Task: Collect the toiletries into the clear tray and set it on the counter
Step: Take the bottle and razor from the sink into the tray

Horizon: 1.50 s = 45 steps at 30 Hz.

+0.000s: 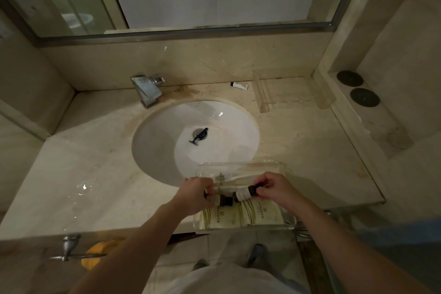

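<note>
A clear tray (238, 165) sits at the counter's front edge, partly over the sink rim. Cream toiletry packets (238, 216) lie inside it. My left hand (194, 194) grips a small dark brown bottle (224, 200) lying in the tray. My right hand (274, 190) pinches the cap end of a second brown bottle (243, 194) with a pale label. The two bottles lie end to end above the packets. A small white tube with a black cap (239, 85) lies on the counter by the back wall. A black razor (199, 136) lies in the sink at the drain.
A white oval sink (167, 141) fills the counter's middle, with a chrome faucet (146, 89) behind it. A second clear tray (262, 93) stands at the back right. Two dark round discs (356, 88) sit on the right ledge. A towel bar (71, 253) is below the counter front.
</note>
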Available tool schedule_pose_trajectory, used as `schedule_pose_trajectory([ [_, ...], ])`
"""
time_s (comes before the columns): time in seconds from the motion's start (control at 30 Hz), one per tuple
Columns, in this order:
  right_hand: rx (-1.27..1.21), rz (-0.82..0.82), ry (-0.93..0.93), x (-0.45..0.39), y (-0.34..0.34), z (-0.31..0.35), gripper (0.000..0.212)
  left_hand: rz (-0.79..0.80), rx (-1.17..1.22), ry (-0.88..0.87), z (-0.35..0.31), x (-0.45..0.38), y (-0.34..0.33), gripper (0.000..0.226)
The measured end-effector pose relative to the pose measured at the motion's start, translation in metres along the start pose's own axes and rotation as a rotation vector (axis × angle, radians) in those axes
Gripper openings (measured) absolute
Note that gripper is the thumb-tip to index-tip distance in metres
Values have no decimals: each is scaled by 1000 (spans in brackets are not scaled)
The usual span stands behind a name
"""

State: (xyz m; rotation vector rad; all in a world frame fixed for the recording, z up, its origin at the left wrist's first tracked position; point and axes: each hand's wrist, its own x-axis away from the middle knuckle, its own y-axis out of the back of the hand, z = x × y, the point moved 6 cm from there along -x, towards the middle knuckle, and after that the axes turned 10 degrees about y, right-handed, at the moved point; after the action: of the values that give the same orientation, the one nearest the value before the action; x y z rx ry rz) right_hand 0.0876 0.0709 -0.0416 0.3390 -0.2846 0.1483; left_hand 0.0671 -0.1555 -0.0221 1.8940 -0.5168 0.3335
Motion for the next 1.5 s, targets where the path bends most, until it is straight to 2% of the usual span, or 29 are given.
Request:
schedule_pose_trajectory([
  [0.1,210,71,44,2,-4,1,23,-25,-96,-35,-1,2,0,17],
  [0.27,407,158,118,4,-11,6,20,-85,-160,-95,2,0,-2,18],
  [0.37,562,221,176,2,-16,10,20,-97,-157,-105,3,-1,-4,28],
  [0.73,843,221,238,0,-24,12,29,-104,-186,-127,-1,-3,-9,26],
  [0.87,858,259,243,-6,-24,16,28,-58,-213,-125,-4,-7,-7,35],
  [0.97,818,264,220,-11,-20,22,35,-64,-108,-77,-5,-11,4,43],
  [1.1,721,198,203,-19,-13,30,27,-152,77,-22,-4,-21,20,34],
  [1.27,656,114,216,-35,-6,41,11,-257,174,50,0,-40,40,23],
  [1.5,598,40,236,-74,6,63,14,-329,289,164,-1,-76,73,16],
])
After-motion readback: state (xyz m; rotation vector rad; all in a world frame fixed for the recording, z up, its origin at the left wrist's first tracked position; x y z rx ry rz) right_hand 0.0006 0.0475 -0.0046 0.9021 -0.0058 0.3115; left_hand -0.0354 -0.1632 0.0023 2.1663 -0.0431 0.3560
